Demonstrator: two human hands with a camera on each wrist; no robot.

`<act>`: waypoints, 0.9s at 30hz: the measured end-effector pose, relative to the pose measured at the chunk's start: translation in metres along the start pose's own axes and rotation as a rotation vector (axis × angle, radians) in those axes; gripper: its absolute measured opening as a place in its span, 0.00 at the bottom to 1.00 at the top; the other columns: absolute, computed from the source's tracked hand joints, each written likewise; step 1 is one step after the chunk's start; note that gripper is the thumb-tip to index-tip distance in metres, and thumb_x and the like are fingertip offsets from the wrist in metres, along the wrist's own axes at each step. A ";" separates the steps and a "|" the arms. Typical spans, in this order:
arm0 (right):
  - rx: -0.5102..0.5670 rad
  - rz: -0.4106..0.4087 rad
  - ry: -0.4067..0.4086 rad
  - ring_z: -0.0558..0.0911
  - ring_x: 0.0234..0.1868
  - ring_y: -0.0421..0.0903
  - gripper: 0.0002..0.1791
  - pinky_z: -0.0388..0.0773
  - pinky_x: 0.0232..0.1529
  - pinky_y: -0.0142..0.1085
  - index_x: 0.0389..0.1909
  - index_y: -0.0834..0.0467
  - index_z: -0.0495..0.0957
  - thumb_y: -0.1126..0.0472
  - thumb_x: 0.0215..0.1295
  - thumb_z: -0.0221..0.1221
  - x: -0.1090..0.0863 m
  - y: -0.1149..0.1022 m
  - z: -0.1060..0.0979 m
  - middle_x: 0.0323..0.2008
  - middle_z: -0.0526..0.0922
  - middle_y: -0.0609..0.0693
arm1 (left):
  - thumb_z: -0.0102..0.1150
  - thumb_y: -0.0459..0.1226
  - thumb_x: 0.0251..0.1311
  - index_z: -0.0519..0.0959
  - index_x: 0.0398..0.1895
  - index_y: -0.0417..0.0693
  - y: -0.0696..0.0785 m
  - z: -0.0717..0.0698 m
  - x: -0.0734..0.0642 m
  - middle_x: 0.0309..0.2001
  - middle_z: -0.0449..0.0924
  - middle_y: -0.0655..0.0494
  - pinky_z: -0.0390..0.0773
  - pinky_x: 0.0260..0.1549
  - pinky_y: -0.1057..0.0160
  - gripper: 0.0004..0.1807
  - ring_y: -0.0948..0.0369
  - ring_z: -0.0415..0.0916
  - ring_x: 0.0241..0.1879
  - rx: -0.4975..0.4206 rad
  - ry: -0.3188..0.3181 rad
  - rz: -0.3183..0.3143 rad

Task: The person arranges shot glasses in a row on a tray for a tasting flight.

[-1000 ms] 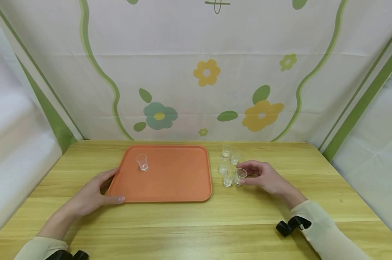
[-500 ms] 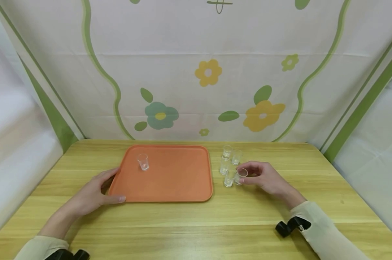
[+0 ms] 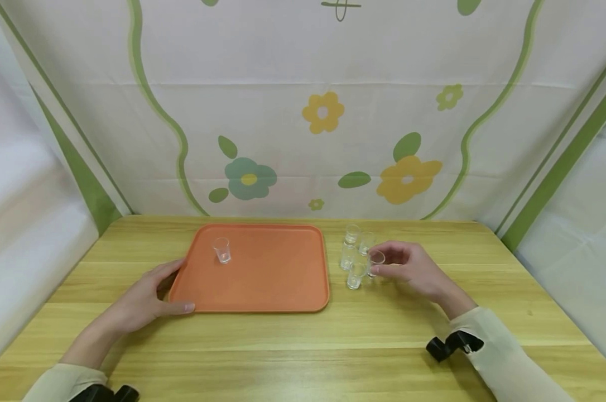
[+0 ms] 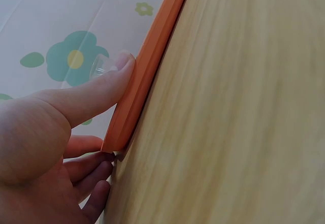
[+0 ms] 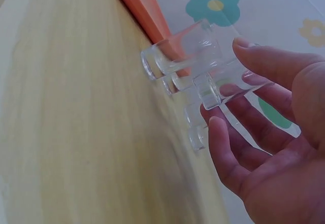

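Observation:
My right hand pinches a small clear shot glass between thumb and fingers; in the right wrist view its base hangs above the table. Just left of it stands another shot glass, upright on the table. Behind are more shot glasses, among them a rear one and a middle one. My left hand holds the near left corner of an orange tray, thumb on the front rim and fingers along the left side. One shot glass stands upright on the tray's left part.
The light wooden table ends at the back against a white cloth with flowers and green lines. White cloth also hangs at both sides. The tray's right rim lies close to the group of glasses.
My right hand has risen a little and drawn slightly back from the neighbouring glass, with the pinched shot glass lifted along. My left hand and the tray stay in place.

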State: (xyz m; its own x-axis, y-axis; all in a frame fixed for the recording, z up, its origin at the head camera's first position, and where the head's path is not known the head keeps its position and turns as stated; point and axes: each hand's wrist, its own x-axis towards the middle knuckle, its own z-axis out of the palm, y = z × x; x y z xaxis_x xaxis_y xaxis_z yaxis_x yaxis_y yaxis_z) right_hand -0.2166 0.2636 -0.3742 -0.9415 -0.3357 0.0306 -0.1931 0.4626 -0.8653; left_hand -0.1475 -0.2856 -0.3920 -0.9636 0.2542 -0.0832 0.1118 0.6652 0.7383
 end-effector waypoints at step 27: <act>0.070 0.000 0.006 0.86 0.49 0.44 0.27 0.87 0.50 0.35 0.61 0.64 0.82 0.57 0.65 0.74 0.009 -0.020 0.002 0.53 0.86 0.60 | 0.77 0.50 0.61 0.53 0.85 0.37 -0.004 0.000 0.001 0.81 0.56 0.30 0.74 0.66 0.55 0.58 0.31 0.60 0.78 0.025 0.017 0.009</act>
State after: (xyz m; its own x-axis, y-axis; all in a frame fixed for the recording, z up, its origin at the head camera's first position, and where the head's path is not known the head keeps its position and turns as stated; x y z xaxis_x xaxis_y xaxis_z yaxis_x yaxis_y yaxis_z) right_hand -0.2208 0.2498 -0.3579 -0.9432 -0.3306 0.0329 -0.1729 0.4038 -0.8984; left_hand -0.1490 -0.2877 -0.3949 -0.9666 0.2480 -0.0651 0.1260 0.6804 0.7220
